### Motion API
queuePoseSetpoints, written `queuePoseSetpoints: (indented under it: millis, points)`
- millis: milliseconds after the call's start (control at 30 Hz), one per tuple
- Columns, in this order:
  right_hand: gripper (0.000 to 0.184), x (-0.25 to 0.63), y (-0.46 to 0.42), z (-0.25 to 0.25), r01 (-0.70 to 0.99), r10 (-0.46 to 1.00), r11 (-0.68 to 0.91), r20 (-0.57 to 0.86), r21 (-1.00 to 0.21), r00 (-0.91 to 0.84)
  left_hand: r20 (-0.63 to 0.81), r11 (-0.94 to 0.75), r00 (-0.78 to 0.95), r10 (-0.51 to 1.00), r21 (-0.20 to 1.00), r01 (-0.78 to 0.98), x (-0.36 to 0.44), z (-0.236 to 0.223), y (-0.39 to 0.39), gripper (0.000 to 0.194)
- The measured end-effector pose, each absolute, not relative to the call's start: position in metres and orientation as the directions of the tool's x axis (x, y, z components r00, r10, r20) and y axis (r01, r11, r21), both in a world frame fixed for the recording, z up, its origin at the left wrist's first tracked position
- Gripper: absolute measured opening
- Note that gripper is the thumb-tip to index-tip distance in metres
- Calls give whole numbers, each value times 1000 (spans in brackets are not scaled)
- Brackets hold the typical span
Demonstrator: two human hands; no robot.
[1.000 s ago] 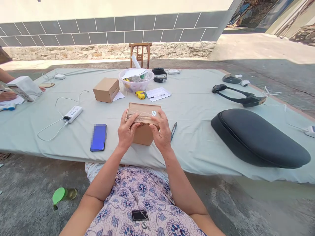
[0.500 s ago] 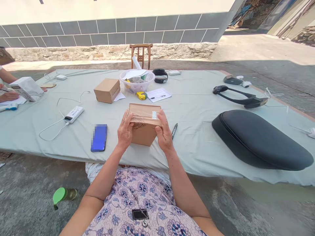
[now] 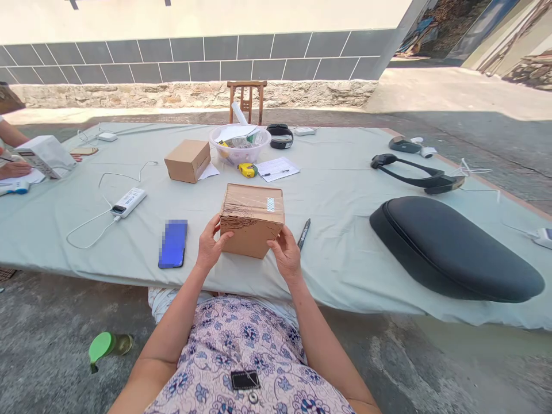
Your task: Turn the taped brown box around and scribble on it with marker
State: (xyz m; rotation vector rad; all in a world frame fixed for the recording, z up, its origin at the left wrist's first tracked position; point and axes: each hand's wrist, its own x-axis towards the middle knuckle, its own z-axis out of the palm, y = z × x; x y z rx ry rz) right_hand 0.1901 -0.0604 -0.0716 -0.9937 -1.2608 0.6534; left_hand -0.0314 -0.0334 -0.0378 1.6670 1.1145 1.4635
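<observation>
- Evidently, the near box [image 3: 248,240] is closed: its top lies flat, with a sticker [image 3: 271,204] toward the right and dark lines across the near left part.
- It sits on the near side of the table [image 3: 345,273], between both hands, and is not yet let go; whether more is left to do on it, I cannot tell.
- The left hand [image 3: 210,244] is part-curled, thumb on the near face, fingers against the left side.
- The right hand [image 3: 286,253] mirrors it at the right corner, thumb and fingers slightly spread around the cardboard.
- What the near box holds is hidden.
- The far box [image 3: 185,164], farther left, is closed too, contents unseen.
- The basin [image 3: 245,155] at the far side holds paper, clear plastic and something yellow; a white roll sticks up from it.
- The black case [image 3: 452,247] at right shows no inside.
- A pen [image 3: 304,234] lies just right of the right hand.
</observation>
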Motion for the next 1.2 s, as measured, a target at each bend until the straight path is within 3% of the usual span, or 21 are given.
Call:
queuePoseSetpoints:
  millis: [133,400,700,967,1067,1133,1200]
  points:
    - [54,192,-72,-78,268,872,356,422,-895,248,348,-349,45,936,912,215,-38,-51,-40,59]
    - [51,183,-78,-101,558,883,223,408,-799,231,199,-205,58,978,900,384,-37,-75,-45,47]
    - [42,179,-81,-102,536,882,205,392,-819,262,161,-173,65,985,910,377,-31,-66,-50,35]
    - [36,200,-99,-49,675,671,334,669,-658,321,-61,11,222,973,975,220,-2,-59,-67,32]
    - [30,200,-95,-29,752,593,342,750,-564,293,-214,140,373,903,967,214,14,-56,-80,45]
    - [28,196,-90,-23,780,592,358,771,-512,235,-291,191,454,842,948,254,19,-51,-88,56]
    - [28,188,-86,-24,783,619,393,768,-483,163,-326,193,501,801,934,299,17,-40,-95,55]
